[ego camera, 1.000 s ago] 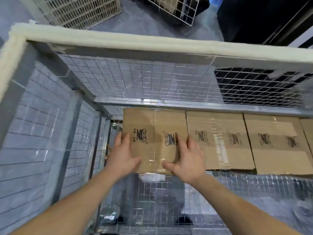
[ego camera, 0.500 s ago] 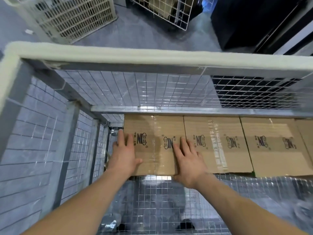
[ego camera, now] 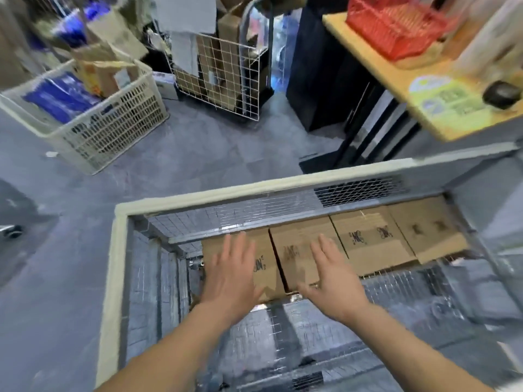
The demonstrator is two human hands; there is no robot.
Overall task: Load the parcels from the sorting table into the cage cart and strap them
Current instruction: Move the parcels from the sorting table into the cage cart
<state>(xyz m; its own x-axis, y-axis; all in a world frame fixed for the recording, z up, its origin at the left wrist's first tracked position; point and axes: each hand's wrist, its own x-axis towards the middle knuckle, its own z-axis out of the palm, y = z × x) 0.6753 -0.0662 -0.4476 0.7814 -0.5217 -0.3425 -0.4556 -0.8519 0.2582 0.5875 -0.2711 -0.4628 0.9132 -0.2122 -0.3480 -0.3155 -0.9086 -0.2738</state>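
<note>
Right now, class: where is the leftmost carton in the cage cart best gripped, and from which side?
Probably its left side and near edge, reaching down from the near side: the leftmost carton butts the next carton on its right and appears to sit against the back mesh, leaving no finger room.

Cage cart, row of four cardboard parcels inside along its far wall
</note>
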